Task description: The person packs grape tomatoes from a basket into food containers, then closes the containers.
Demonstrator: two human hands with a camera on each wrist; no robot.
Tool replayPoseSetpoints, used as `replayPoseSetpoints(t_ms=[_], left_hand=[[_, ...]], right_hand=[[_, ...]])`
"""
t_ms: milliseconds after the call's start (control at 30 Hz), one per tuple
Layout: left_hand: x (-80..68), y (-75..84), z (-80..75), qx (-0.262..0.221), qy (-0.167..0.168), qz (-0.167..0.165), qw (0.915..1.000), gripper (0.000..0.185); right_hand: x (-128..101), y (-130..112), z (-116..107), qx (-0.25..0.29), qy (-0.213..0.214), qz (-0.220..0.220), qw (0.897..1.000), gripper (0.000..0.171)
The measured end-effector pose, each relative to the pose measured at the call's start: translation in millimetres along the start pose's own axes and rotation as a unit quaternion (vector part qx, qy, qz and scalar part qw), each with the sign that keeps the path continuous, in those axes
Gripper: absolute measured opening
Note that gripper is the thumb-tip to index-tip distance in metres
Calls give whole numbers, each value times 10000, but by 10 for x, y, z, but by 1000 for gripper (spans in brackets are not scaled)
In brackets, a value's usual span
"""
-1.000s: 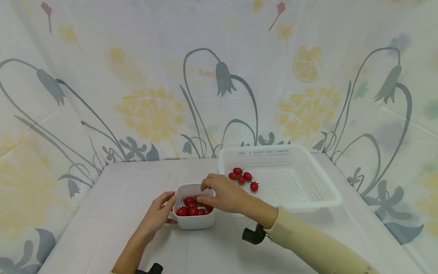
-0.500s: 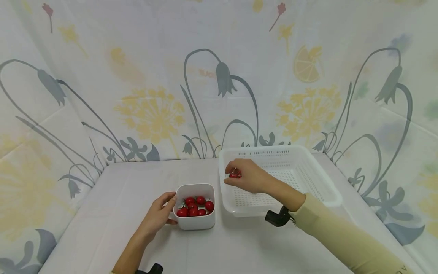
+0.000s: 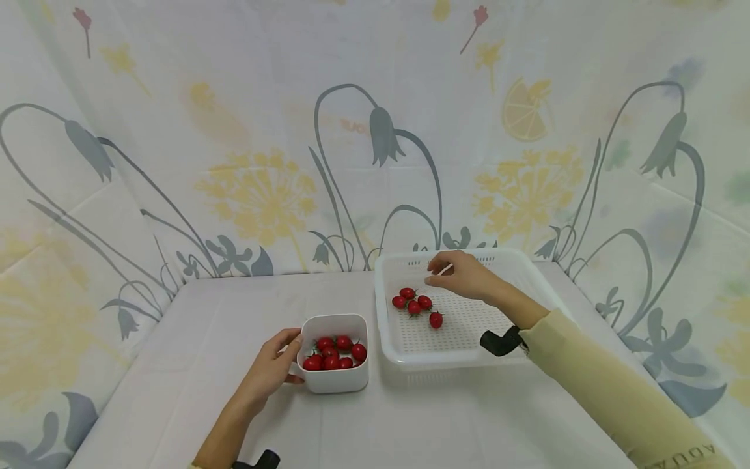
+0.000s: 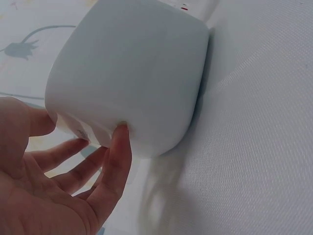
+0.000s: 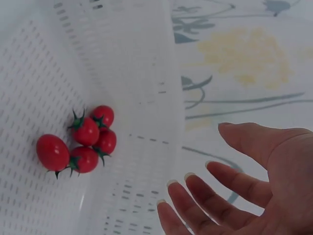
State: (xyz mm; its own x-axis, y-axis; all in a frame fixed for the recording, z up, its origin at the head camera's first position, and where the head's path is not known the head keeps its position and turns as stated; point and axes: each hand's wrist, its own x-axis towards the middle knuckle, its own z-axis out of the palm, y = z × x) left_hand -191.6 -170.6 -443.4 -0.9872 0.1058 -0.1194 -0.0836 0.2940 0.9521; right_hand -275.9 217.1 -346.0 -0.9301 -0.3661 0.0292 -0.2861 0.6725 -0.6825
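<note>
My left hand [image 3: 272, 365] holds the left end of a small white container [image 3: 336, 381] in the head view. In the left wrist view its curved fingers [image 4: 116, 161] meet the outer wall, thumb by the rim. Several cherry tomatoes [image 3: 331, 362], red with green stems, lie inside. My right hand [image 3: 463, 277] hovers over the back of a white perforated basket [image 3: 469, 359], with nothing in it. Its fingers [image 5: 215, 203] are spread and relaxed in the right wrist view. More cherry tomatoes [image 5: 84, 131] sit at the basket's left side, apart from the hand.
Both containers stand on a table [image 3: 234, 306] with a white cover, the basket to the right of the small container. A white curtain [image 3: 263, 98] with printed flowers hangs behind and at both sides.
My right hand has moved from over the small container to the tomatoes in the basket, then up and right, away from them. The left hand and its container have stayed in place.
</note>
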Motion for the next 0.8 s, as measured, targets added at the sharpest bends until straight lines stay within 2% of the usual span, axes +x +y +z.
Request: replayPoseSetpoints(t_ms=[233, 433, 633, 800], left_hand=[[-2, 1, -7, -20, -14, -1, 10000, 41], [3, 18, -3, -3, -23, -21, 10000, 40], [9, 10, 2, 8, -22, -25, 10000, 39], [15, 3, 2, 23, -5, -27, 10000, 39]], right_hand=[[50, 222, -79, 199, -38, 525, 9984, 39], [95, 440, -105, 684, -476, 1014, 9913, 46], [129, 564, -107, 978, -1018, 1605, 9769, 49], [186, 650, -77, 1390, -1444, 2022, 9586, 55]])
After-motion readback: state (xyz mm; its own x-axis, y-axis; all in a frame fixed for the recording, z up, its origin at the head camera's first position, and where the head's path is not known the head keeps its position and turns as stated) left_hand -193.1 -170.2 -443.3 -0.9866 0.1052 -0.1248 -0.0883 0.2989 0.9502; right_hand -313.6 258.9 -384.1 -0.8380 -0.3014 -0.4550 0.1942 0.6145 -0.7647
